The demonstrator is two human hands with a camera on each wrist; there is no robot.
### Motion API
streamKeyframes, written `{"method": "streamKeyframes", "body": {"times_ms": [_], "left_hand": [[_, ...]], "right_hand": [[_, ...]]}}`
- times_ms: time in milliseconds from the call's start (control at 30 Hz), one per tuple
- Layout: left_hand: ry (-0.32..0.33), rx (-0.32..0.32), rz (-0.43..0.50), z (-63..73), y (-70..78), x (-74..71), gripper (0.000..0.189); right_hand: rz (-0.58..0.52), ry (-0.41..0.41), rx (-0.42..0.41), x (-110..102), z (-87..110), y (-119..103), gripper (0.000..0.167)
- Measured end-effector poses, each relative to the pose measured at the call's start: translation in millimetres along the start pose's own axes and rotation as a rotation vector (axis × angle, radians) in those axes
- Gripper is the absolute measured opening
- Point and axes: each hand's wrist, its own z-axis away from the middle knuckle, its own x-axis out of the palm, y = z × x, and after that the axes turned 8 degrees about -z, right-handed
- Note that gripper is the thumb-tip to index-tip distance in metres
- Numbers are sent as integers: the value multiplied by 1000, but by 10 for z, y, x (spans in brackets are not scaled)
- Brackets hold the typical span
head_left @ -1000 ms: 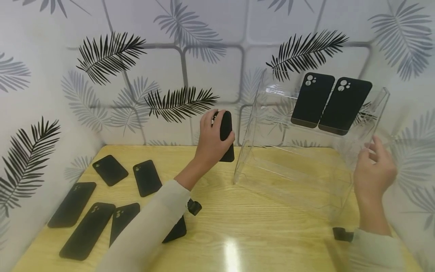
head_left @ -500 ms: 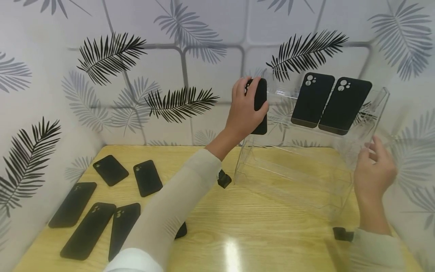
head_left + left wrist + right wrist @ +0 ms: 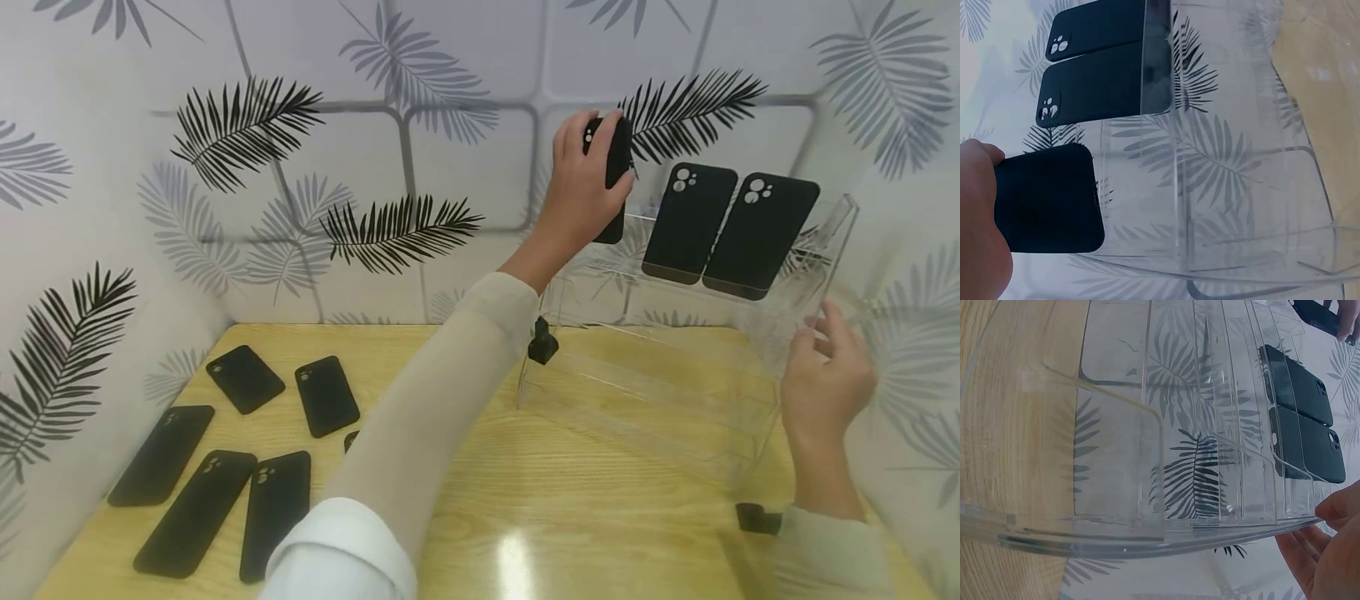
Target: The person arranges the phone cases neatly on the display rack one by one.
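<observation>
My left hand (image 3: 581, 187) grips a black phone case (image 3: 619, 158) by its long edges, thumb on one side and fingers over the camera end. The case (image 3: 1054, 206) is upright at the upper left of a clear acrylic tiered stand (image 3: 1129, 547). Two more black cases lean side by side on the stand's top tier, a left one (image 3: 690, 221) and a right one (image 3: 765, 233), camera holes upward. At the stand's right side panel, my right hand (image 3: 828, 379) pinches the edge between thumb and fingers.
Several black phone cases lie on the wooden table (image 3: 465, 492) at the left, among them a far one (image 3: 243, 379) and a near one (image 3: 197, 512). Another case (image 3: 350, 440) is mostly hidden by my left sleeve (image 3: 435, 400). A leaf-patterned wall (image 3: 465, 67) stands behind.
My left hand has carried the phone case up and to the right, from left of the stand to its top tier. My right hand has stayed at the stand's side.
</observation>
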Motion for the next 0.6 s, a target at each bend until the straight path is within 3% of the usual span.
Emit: {"method": "streamKeyframes", "body": {"times_ms": [167, 367, 600], "left_hand": [[-39, -18, -28, -142, 86, 64, 64], [-46, 21, -50, -187, 162, 169, 64], [-39, 37, -74, -239, 212, 184, 66]], "right_hand": [[11, 0, 10, -13, -14, 26, 40], [12, -7, 25, -15, -4, 41, 40], [-3, -12, 5, -6, 1, 22, 40]]}}
